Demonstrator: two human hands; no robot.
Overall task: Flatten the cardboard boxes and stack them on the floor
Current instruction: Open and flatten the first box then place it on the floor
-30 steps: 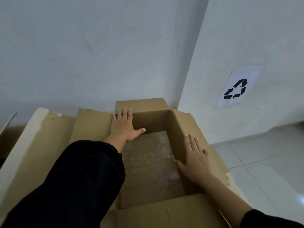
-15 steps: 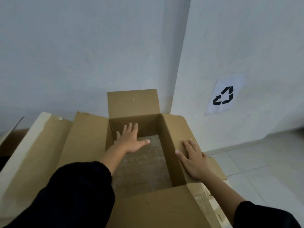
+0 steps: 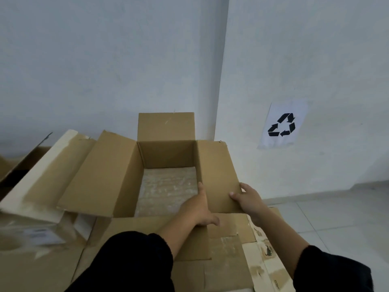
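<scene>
Since there is only the head view, everything here is from that one angle.

- The cardboard box (image 3: 168, 155) stands upright and unflattened in the corner where the two walls (image 3: 105, 60) meet. All four top flaps are open.
- The far flap (image 3: 166, 125) stands straight up against the wall. The left flap (image 3: 101, 175) is splayed outward, and the near flap (image 3: 147, 226) is folded down toward me.
- The right flap (image 3: 216, 175) tilts outward, and both my hands are at its near end.
- My right hand (image 3: 250, 200) grasps the outer edge of the right flap, with the thumb on the top face and the fingers wrapped behind it.
- My left hand (image 3: 200, 209) reaches over the near flap to the box's near right corner. The fingers are straight and lie along the fold at the base of the right flap. The thumb rests on the near flap. The palm side is hidden, so it looks released and pressing rather than clenched.
- The box bottom (image 3: 166, 190) is pale and streaky.
- A second box (image 3: 35, 171) with a whitish flap edge sits just beside the left flap.
- Torn cardboard (image 3: 231, 260) lies under my forearms.
- Black sleeves (image 3: 130, 262) cover both my arms.
- A recycling sign (image 3: 282, 125) is on the right wall, above the tiled floor (image 3: 347, 218).
</scene>
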